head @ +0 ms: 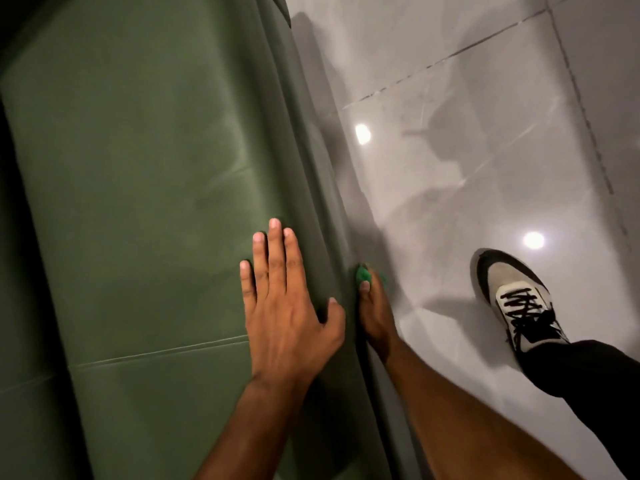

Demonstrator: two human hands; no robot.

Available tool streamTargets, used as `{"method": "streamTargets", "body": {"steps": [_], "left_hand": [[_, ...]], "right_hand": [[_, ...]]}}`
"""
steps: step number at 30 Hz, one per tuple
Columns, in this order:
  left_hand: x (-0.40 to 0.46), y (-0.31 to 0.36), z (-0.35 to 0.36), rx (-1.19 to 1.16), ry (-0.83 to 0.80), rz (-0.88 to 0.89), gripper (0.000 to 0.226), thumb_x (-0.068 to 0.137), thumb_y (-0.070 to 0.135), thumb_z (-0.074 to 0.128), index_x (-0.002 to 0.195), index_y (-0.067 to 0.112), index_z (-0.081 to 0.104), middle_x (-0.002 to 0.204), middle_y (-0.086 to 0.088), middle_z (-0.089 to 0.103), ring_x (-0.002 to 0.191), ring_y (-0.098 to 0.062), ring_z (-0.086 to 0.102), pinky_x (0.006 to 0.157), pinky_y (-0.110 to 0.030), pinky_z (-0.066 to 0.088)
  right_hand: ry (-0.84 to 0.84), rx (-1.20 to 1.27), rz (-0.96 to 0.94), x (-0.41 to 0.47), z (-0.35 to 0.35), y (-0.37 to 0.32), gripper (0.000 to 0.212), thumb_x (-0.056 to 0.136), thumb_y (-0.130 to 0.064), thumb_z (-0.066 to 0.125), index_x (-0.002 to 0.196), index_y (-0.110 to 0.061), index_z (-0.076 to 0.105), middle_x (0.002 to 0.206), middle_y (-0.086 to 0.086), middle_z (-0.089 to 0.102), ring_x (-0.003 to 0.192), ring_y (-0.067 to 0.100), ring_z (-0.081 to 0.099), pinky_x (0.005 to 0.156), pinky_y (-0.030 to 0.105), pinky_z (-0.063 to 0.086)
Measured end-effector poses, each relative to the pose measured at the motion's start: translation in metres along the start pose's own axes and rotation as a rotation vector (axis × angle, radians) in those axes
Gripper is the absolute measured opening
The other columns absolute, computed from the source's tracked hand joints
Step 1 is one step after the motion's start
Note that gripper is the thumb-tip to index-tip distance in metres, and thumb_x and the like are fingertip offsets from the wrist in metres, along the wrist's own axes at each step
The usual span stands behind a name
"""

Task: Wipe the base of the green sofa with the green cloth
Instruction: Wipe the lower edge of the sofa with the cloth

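The green sofa point(145, 174) fills the left half of the view, its seat seen from above. My left hand point(284, 306) lies flat on the seat near the front edge, fingers spread, holding nothing. My right hand point(374, 317) reaches down past the sofa's front edge toward the base, fingers closed on the green cloth point(363, 274). Only a small bright green bit of cloth shows above my fingers, pressed against the sofa's lower front. The base itself is mostly hidden below the seat edge.
Glossy grey floor tiles point(485, 116) stretch to the right, with two ceiling-light reflections. My foot in a grey and black laced sneaker point(512, 299) stands on the floor at the right, with a black trouser leg point(588, 372) above it.
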State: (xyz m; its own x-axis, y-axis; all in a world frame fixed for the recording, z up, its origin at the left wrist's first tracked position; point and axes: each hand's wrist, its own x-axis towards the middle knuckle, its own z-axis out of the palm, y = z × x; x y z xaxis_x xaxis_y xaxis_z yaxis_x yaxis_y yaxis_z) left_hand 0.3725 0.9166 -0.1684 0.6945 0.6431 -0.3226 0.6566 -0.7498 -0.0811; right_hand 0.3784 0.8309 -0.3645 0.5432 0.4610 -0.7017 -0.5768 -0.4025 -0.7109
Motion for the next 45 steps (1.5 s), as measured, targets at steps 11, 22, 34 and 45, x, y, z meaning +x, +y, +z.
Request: {"method": "streamTargets", "body": {"steps": [11,22,34,45], "left_hand": [[0.028,0.002,-0.002,0.094,-0.007,-0.007,0.103,0.068,0.038,0.059,0.154,0.008,0.012,0.166,-0.007,0.003,0.153,-0.023,-0.004,0.123,-0.049,0.009],[0.082,-0.002,-0.024,0.075,-0.004,0.010,0.089,0.079,0.033,0.050,0.155,0.008,0.011,0.166,-0.007,0.002,0.153,-0.022,-0.004,0.123,-0.048,0.010],[0.116,-0.004,-0.037,0.124,-0.061,-0.009,0.095,0.072,0.035,0.050,0.154,0.007,0.013,0.166,-0.011,0.001,0.153,-0.027,-0.002,0.120,-0.055,0.017],[0.185,-0.013,-0.066,0.039,-0.036,0.012,0.079,0.090,0.033,0.042,0.154,0.002,0.006,0.164,-0.015,-0.006,0.151,-0.028,-0.007,0.122,-0.047,0.010]], "right_hand": [[-0.036,-0.001,-0.149,0.026,0.009,-0.029,0.046,0.102,-0.018,0.037,0.146,-0.004,0.036,0.159,0.010,0.028,0.150,0.019,0.019,0.124,0.026,0.012],[-0.092,0.019,-0.254,0.044,0.017,-0.074,0.046,0.101,-0.026,0.037,0.147,-0.028,0.034,0.164,0.003,0.022,0.151,0.010,0.014,0.123,0.028,0.014],[-0.098,0.128,-0.161,0.080,0.017,-0.093,0.046,0.103,-0.013,0.038,0.145,-0.031,0.029,0.164,0.000,0.019,0.153,0.011,0.011,0.126,0.030,0.007],[-0.103,0.177,-0.101,0.113,0.024,-0.118,0.050,0.098,-0.019,0.043,0.141,-0.039,0.026,0.164,0.001,0.018,0.153,0.016,0.009,0.124,0.032,0.005]]}}
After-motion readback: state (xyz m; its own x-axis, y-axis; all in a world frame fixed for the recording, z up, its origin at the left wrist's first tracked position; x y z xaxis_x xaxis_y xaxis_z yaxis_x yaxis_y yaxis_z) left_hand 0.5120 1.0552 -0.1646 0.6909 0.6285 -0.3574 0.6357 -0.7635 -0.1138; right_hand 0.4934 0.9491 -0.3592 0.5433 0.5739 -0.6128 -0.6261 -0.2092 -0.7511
